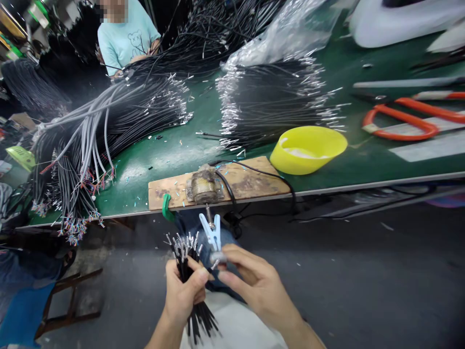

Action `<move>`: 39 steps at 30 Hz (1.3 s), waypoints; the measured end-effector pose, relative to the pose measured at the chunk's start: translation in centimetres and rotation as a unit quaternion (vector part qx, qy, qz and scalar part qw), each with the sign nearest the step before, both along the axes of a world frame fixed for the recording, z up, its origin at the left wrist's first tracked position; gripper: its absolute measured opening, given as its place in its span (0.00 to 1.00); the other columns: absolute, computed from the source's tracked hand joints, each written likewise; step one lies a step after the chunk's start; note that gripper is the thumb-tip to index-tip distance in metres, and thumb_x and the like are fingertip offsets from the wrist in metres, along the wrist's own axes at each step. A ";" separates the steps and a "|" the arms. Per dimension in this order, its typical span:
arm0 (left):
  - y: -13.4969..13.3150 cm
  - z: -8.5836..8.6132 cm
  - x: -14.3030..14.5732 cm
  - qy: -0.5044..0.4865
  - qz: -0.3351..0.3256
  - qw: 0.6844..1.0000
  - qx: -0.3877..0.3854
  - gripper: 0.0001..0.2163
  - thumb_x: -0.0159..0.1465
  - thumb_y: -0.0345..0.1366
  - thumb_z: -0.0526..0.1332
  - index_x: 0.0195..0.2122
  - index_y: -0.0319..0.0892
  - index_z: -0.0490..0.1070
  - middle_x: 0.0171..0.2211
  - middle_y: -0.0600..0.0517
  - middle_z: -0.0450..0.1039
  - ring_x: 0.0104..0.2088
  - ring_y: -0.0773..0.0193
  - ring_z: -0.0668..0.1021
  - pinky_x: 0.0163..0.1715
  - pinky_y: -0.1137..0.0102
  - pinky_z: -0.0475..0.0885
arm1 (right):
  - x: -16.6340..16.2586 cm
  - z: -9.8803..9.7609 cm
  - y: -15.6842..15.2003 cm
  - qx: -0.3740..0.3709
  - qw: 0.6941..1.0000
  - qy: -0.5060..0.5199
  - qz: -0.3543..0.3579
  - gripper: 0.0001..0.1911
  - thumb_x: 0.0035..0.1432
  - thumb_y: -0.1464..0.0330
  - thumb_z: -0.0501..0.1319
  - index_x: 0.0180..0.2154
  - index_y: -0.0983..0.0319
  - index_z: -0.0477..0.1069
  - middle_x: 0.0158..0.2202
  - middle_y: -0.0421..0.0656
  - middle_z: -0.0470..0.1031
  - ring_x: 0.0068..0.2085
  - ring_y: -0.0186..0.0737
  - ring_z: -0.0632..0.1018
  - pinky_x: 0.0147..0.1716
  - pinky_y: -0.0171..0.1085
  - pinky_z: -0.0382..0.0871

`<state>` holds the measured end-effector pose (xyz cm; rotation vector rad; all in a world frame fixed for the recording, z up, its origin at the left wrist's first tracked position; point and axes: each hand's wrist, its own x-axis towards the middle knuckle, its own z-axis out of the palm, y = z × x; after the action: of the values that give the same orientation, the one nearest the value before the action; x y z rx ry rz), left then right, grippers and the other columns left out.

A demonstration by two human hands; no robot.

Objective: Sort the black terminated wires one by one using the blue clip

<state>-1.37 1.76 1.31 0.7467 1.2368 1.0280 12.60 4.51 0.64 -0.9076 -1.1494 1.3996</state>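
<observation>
My left hand (pixel 187 286) is closed around a bundle of black cables (pixel 198 322). Their stripped, silvery ends fan out above the fist. One wire end sticks out sideways from the bundle towards my right hand (pixel 250 281). That hand is half curled, with a gap between thumb and forefinger, its fingertips at a blurred grey piece at the lower end of a light blue clothes peg (pixel 212 235). Whether the fingertips touch this piece is unclear. The peg hangs on the shaft of a small motor (pixel 205 188), which is mounted on a wooden board (pixel 250 180).
A green clamp (pixel 167 207) grips the board at the table edge. To its right stands a yellow dish (pixel 308 151). Stripped black cables (pixel 272 102), grey cables (pixel 92 128) and orange-handled scissors (pixel 403 118) lie on the green table (pixel 174 145). Across it sits a person (pixel 127 36).
</observation>
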 end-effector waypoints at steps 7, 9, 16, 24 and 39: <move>0.3 0.8 0.0 0.058 0.042 0.995 0.066 0.15 0.41 0.45 0.70 0.18 0.40 0.71 0.15 0.54 0.65 0.20 0.69 0.68 0.23 0.71 0.66 | 0.4 0.1 1.9 -0.090 0.993 0.035 0.061 0.17 0.48 0.55 0.62 0.26 0.63 0.70 0.24 0.41 0.68 0.28 0.37 0.70 0.29 0.34 0.65; 0.3 1.1 0.0 0.077 0.048 0.991 0.096 0.12 0.43 0.44 0.70 0.18 0.41 0.72 0.15 0.54 0.65 0.19 0.68 0.68 0.23 0.70 0.66 | 0.3 0.0 3.1 -0.109 0.992 0.055 0.017 0.18 0.47 0.53 0.63 0.25 0.62 0.70 0.23 0.40 0.67 0.26 0.35 0.68 0.27 0.33 0.64; 1.2 1.8 0.3 0.098 0.048 0.984 0.141 0.10 0.45 0.42 0.68 0.18 0.41 0.74 0.12 0.54 0.64 0.16 0.69 0.66 0.19 0.71 0.63 | -2.3 1.9 5.8 -0.172 0.954 0.232 0.081 0.22 0.41 0.49 0.65 0.26 0.63 0.75 0.22 0.40 0.72 0.22 0.31 0.68 0.24 0.30 0.64; 1.9 1.8 0.5 0.092 0.051 0.988 0.112 0.10 0.44 0.43 0.70 0.19 0.43 0.74 0.14 0.54 0.67 0.18 0.68 0.68 0.21 0.72 0.66 | -2.1 2.0 5.9 -0.184 0.944 0.260 0.090 0.20 0.41 0.53 0.67 0.27 0.63 0.75 0.21 0.39 0.72 0.21 0.31 0.69 0.22 0.30 0.64; 1.6 1.5 0.7 0.130 0.063 0.983 0.113 0.12 0.45 0.43 0.68 0.18 0.39 0.73 0.14 0.53 0.65 0.18 0.69 0.65 0.21 0.71 0.63 | -2.2 1.2 5.4 -0.211 0.936 0.270 0.081 0.17 0.42 0.56 0.67 0.23 0.64 0.71 0.20 0.36 0.67 0.21 0.28 0.66 0.22 0.29 0.62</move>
<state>-0.66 3.34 2.77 1.0136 1.4194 1.2172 10.37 9.88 1.82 -0.6543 -0.5192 1.9272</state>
